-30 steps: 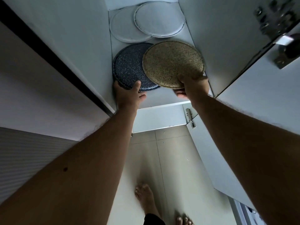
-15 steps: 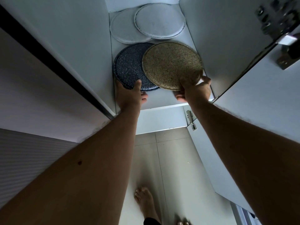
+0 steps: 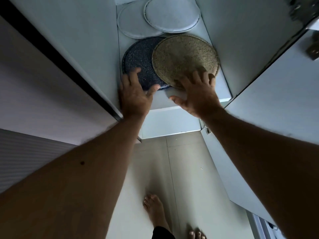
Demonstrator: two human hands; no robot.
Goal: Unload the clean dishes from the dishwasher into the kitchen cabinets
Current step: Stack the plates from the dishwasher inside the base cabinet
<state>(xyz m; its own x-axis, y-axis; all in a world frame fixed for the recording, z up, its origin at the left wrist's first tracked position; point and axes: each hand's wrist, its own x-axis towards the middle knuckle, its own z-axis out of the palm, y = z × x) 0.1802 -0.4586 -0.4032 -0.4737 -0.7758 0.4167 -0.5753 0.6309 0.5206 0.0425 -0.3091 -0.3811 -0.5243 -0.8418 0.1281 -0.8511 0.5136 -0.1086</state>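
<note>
Inside the pale grey cabinet (image 3: 172, 100), a round tan speckled plate (image 3: 184, 57) lies on the shelf, overlapping the right edge of a round dark blue speckled plate (image 3: 138, 61). The left hand (image 3: 134, 97) spreads straight fingers over the blue plate's near edge, gripping nothing. The right hand (image 3: 198, 95), fingers splayed, touches the tan plate's near rim. Two round white plates (image 3: 170, 14) overlap farther back.

The cabinet (image 3: 215, 18) walls are pale grey-white and dim inside. Its open door (image 3: 276, 87) stands to the right, a metal hinge (image 3: 313, 49) at its upper edge. A dark strip (image 3: 57, 54) runs along the left panel. Below lies a beige tiled floor (image 3: 186, 169) with thin grout lines, brighter near the bottom right.
</note>
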